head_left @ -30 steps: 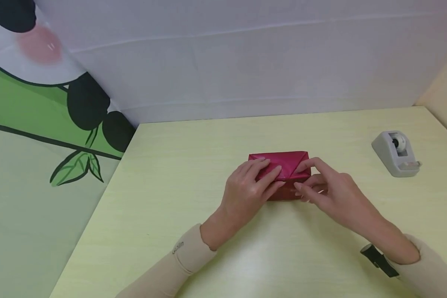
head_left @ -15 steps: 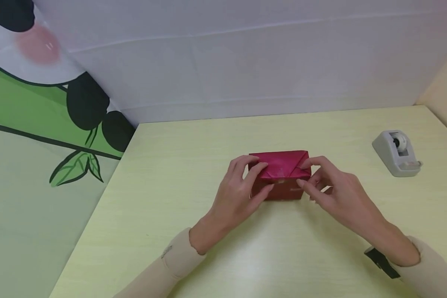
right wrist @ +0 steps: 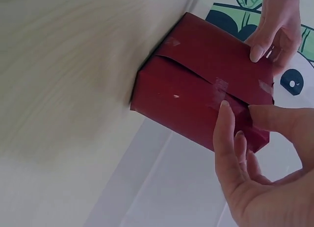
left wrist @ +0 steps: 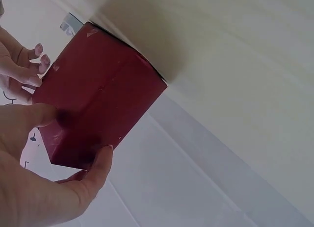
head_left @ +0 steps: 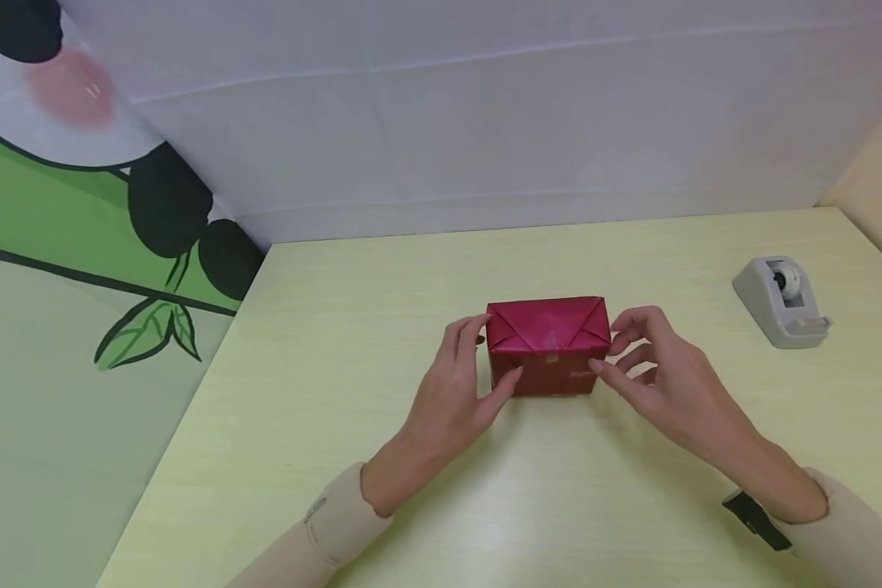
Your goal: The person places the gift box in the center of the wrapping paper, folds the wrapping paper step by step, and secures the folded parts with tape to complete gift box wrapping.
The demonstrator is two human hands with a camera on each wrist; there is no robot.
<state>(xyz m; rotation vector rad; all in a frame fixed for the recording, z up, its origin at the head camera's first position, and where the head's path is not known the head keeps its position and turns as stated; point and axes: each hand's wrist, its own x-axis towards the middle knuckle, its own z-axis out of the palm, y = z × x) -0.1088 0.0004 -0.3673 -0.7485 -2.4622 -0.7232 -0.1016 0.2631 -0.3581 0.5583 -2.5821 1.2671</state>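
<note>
A box wrapped in shiny red paper (head_left: 547,327) stands on the table, its top showing folded triangular flaps and clear tape at the front edge. My left hand (head_left: 444,396) holds its left end, thumb on the near face and fingers along the left side. At the right end, my right hand (head_left: 665,376) has its thumb at the near corner and bent fingers against the side. Across the box end in the right wrist view (right wrist: 191,85) runs a paper seam with a patch of clear tape (right wrist: 221,89). The left wrist view shows the opposite end (left wrist: 98,85).
A grey tape dispenser (head_left: 779,314) with a roll in it sits at the right of the pale wooden table (head_left: 323,327). A white cloth (head_left: 448,122) hangs behind the table's back edge. A printed cartoon sheet (head_left: 66,245) covers the left side.
My left hand has slid left from the top of the box to its left end. My right fingers have moved off the top flap to the right side, uncovering the top.
</note>
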